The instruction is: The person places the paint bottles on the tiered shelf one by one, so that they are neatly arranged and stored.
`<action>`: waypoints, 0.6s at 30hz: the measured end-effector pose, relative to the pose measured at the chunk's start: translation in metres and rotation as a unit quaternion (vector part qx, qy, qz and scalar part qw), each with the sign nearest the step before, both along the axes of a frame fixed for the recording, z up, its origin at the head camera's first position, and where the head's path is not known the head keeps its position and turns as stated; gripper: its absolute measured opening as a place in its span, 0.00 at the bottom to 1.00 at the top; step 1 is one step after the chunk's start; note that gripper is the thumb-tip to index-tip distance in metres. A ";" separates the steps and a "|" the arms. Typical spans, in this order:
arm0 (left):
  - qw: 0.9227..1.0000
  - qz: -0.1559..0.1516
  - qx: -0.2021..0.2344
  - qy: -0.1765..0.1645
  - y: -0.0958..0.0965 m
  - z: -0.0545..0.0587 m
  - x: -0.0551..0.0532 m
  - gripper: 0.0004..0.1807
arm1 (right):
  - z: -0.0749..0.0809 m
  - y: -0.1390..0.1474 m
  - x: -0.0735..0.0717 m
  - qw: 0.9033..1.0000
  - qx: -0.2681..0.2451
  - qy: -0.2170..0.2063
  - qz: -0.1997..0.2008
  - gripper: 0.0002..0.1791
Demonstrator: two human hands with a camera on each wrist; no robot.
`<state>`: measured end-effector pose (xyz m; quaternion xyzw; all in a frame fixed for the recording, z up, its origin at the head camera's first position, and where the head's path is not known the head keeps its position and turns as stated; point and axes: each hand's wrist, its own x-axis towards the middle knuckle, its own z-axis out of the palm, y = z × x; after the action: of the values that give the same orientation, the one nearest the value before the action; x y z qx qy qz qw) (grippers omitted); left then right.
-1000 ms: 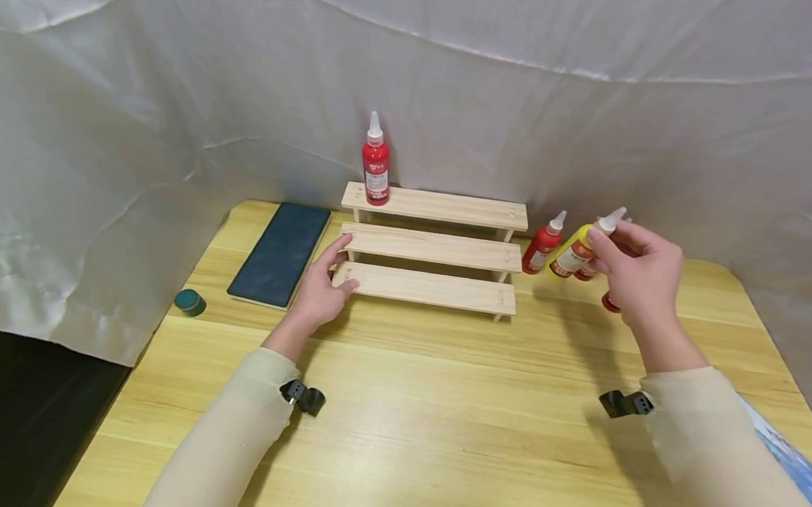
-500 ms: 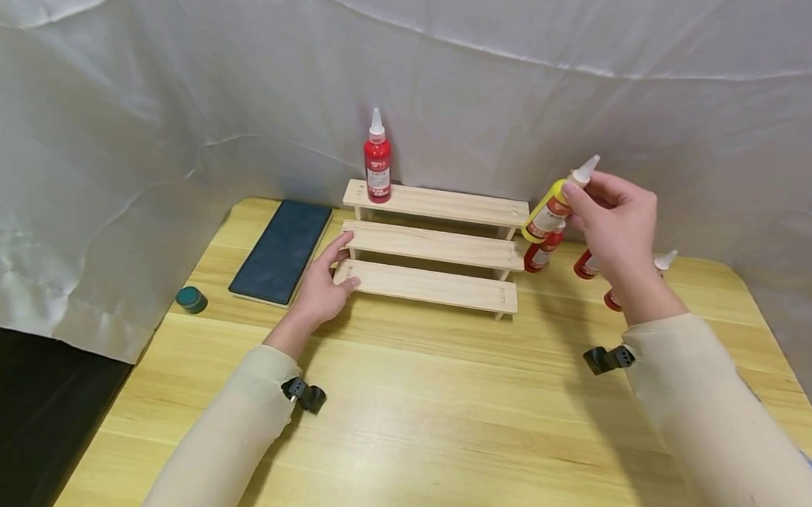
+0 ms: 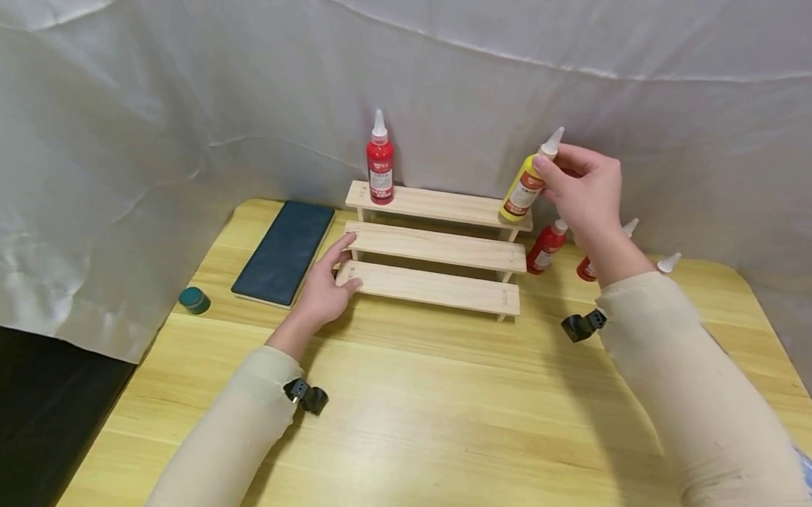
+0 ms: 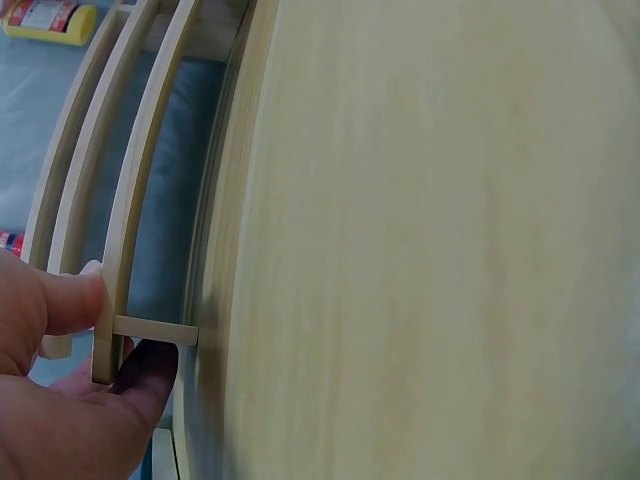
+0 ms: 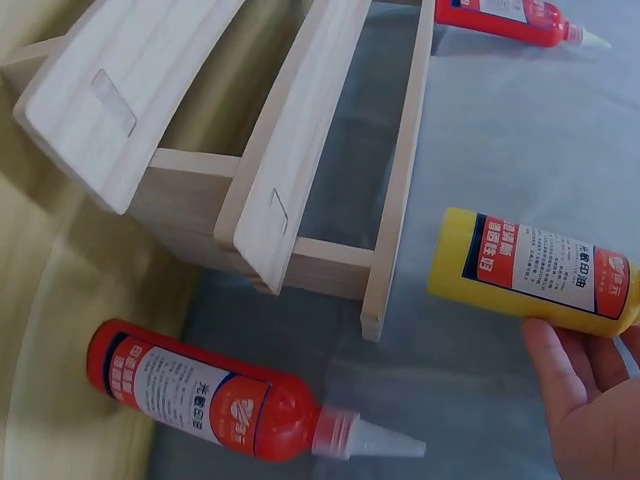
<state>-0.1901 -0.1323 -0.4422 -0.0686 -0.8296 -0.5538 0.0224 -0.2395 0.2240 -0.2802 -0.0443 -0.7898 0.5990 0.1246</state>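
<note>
1. Nearest the table's left edge, on the wood-grain yellow table (image 3: pixel 386 432), we see a small round teal jar (image 3: pixel 194 300); a wide sweep of the left arm could send it over that edge.
2. The left hand (image 3: pixel 322 292) holds the left end of the pale wooden three-tier rack (image 3: pixel 433 243), thumb on the lowest board, a finger beneath it. We judge that a careless pull or lift here would slide or tilt the rack and unsettle whatever stands on it.
3. Beyond the rack's right end, just beside it, a red plastic bottle with a white nozzle (image 3: pixel 546 249) stands on the table; farther right we find another red bottle (image 3: pixel 585 269), partly hidden. If the right forearm dips, either could topple.
4. The right hand (image 3: pixel 589 193) pinches a yellow plastic bottle with a white nozzle (image 3: pixel 524 190) near its neck. The bottle tilts, nozzle rightward, at the top board's right end; the right wrist view shows its base apart from the wood. Let go tilted or too near that board's end, it could fall, we think, onto the red bottle below.
5. At the top board's left corner stands an upright red bottle with a white nozzle (image 3: pixel 380 170); a jolt to the narrow board could tip it.
</note>
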 end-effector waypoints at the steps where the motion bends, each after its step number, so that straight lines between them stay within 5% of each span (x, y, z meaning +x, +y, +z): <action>1: 1.000 -0.001 0.001 0.001 0.000 0.000 0.000 0.44 | -0.001 -0.001 -0.002 1.000 0.003 -0.001 0.000 0.21; 18: 1.000 -0.003 0.000 0.003 0.002 -0.001 0.001 0.43 | -0.008 -0.014 -0.015 0.999 0.034 -0.009 0.009 0.21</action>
<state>-0.1892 -0.1305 -0.4435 -0.0731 -0.8292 -0.5536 0.0231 -0.2542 0.2103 -0.2886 -0.0387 -0.8109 0.5728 0.1132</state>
